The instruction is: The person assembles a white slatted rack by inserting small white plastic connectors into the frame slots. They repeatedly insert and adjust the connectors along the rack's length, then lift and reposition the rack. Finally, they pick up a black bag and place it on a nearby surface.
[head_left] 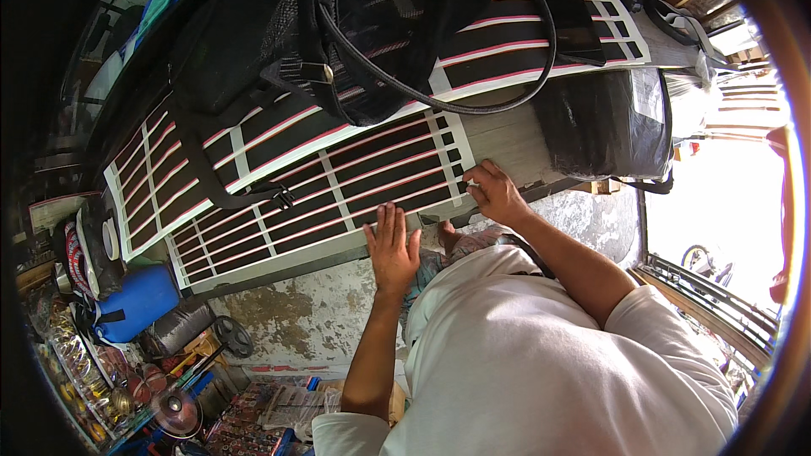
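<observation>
hands on striped mat (338, 177) mid-frame over wooden table (507, 139), left hand (394, 245) flat, fingers together, right hand (496, 192) pinching mat edge, stained concrete floor (312, 312) below.

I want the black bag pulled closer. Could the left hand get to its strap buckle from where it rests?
Probably yes: the left hand lies flat on the striped mat, and only open mat separates it from the buckle.

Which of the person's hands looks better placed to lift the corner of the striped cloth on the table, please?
Probably the right hand: its fingertips sit at the corner of the striped cloth, pinching its white edge. The left hand lies flat, fingers spread, on the near hem farther along, pressing rather than gripping.
</observation>
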`<state>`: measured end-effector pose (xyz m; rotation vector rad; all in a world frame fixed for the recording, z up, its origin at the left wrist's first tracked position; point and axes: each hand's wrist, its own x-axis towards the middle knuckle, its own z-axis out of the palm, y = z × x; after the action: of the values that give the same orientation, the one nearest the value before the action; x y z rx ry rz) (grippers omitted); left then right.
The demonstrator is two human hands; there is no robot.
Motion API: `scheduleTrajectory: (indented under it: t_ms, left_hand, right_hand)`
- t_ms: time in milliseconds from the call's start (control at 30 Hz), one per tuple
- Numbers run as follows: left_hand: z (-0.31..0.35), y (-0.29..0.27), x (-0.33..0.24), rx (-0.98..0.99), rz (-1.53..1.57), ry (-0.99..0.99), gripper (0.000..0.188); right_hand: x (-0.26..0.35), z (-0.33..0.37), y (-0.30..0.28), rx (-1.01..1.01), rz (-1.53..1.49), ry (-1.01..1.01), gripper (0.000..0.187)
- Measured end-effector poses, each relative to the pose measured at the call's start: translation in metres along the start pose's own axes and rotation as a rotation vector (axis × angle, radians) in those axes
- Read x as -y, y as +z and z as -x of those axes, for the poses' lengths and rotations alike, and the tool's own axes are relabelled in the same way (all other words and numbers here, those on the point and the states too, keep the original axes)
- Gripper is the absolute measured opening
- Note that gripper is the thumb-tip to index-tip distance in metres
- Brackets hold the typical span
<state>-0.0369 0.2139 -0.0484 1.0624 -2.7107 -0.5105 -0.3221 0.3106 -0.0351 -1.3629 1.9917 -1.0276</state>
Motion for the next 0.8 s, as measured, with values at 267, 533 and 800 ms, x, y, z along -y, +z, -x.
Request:
scheduleTrajectory:
  t_ms: [267,533,800]
  left_hand:
    - [-0.02,0.014,-0.029,0.032,0.052,0.138,0.066]
    - [-0.038,0.012,-0.055,0.055,0.063,0.198,0.061]
    - [-0.059,0.011,-0.062,-0.063,0.213,0.18,0.039]
  right_hand:
    - [0.001,0.001,0.001,-0.023,0.013,-0.017,0.028]
    - [0.003,0.002,0.0,-0.008,0.021,0.009,0.029]
    - [0.002,0.001,0.001,-0.028,-0.005,0.0,0.028]
